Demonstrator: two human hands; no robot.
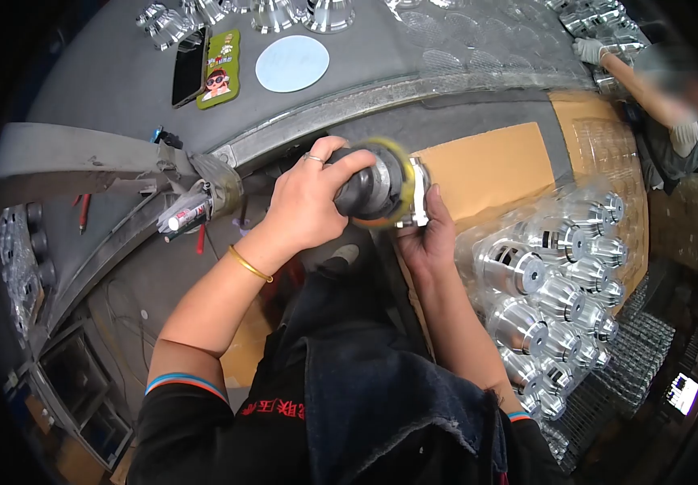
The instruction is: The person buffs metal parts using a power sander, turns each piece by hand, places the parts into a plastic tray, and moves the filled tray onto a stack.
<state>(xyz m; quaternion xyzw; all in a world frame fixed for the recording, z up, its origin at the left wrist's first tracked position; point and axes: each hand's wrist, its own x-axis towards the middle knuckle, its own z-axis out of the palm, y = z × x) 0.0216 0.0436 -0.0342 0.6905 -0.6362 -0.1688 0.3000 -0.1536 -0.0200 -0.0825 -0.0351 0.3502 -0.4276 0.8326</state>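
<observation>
My left hand is wrapped around the dark body of a handheld polisher. Its round yellow pad is blurred and faces right. Up against the pad, or very close to it, is a shiny silver metal part, gripped in my right hand with the thumb along its right side. The polisher hides most of that part. To the right of my right forearm, many similar silver cup-shaped metal parts lie in clear plastic trays.
A metal bench edge runs ahead of me. On the grey bench are a phone, a green case and a pale disc. Taped pens hang on a grey post. Cardboard lies right; a co-worker's gloved hand touches parts beyond.
</observation>
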